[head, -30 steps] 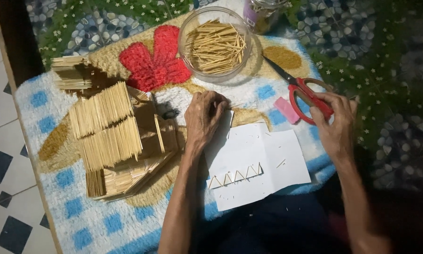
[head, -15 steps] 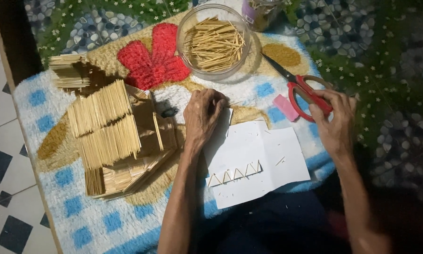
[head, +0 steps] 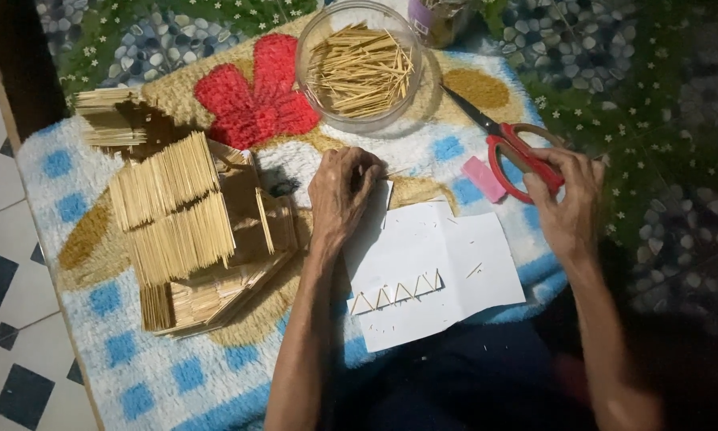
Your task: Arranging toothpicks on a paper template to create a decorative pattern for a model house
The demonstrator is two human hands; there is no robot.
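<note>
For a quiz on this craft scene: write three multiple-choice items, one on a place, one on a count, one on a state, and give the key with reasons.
1. Where is the glass bowl of toothpicks?
A. on the tiled floor
B. on the mat beyond the left hand
C. on the white paper

2. How many small stick triangles lie in a row on the paper?
A. two
B. nine
C. five

3. What is the right hand doing with the red-handled scissors?
A. resting on the handles as they lie on the mat
B. holding them up in the air
C. cutting the paper

Key: 1 B, the bowl stands at the far edge of the mat. 2 C, five peaks can be counted. 3 A, the blades lie flat, fingers over the handles.
</note>
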